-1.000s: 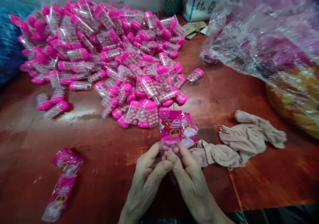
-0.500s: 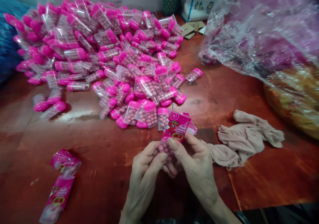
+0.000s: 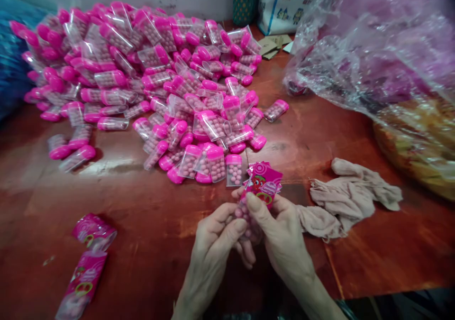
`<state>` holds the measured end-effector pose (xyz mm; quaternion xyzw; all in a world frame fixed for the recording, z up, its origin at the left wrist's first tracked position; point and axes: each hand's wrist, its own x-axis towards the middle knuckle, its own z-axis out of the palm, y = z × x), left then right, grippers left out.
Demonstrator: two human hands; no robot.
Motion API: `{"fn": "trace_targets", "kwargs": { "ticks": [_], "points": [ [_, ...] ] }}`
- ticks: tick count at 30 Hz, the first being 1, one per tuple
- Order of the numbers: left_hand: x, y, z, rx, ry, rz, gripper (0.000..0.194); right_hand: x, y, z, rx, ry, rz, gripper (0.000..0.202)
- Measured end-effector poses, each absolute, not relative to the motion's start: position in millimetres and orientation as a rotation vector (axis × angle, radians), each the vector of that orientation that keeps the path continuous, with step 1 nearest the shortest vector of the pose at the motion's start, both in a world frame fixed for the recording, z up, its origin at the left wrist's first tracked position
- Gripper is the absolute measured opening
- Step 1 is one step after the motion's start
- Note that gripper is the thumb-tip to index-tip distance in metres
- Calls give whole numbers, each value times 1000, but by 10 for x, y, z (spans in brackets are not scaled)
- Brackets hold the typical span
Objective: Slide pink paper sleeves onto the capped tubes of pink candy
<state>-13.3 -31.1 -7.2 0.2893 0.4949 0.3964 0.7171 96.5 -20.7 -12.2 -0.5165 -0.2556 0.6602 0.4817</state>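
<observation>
Both hands are closed round one clear candy container [image 3: 243,214] with pink balls inside. My left hand [image 3: 215,246] grips its lower part between thumb and fingers. The thumb of my right hand [image 3: 284,237] presses on the container where a bright pink printed sleeve [image 3: 263,182] with a strawberry figure covers its upper end. Edges of other pink sleeves show behind that one; how they are held is hidden. Just beyond the fingers, an unsleeved container [image 3: 234,170] with a pink cap stands at the near edge of the heap.
A large heap of pink-capped candy containers [image 3: 159,80] fills the far left. Two sleeved containers [image 3: 85,282] lie at near left. To the right are a crumpled beige cloth [image 3: 355,194] and a clear plastic bag [image 3: 337,64]. Cardboard pieces [image 3: 272,45] lie at the back.
Both hands have shifted slightly right with the container and sleeve. The spare sleeves' edges now show more above the held one. The heap and cloth lie as before.
</observation>
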Motion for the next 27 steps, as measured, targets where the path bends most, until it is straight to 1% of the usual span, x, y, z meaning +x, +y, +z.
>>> {"fn": "trace_targets", "kwargs": {
  "ticks": [6, 13, 17, 21, 27],
  "points": [
    [-129, -362, -80, 687, 1141, 917, 13, 821, -259, -166, -1314, -608, 1615, 26],
    [-161, -338, -92, 525, 1068, 965, 11, 804, -340, -156, -1323, -705, 1580, 23],
    [-143, -327, -101, 461, 1009, 960, 14, 899, -296, -83, -1279, -694, 1587, 28],
    [-126, -346, -95, 425, 1026, 1005, 11, 861, -313, -121, -1373, -789, 1474, 31],
    [-101, -342, -57, 396, 1040, 1065, 8, 765, -399, -232, -1467, -954, 1324, 28]
  ]
}}
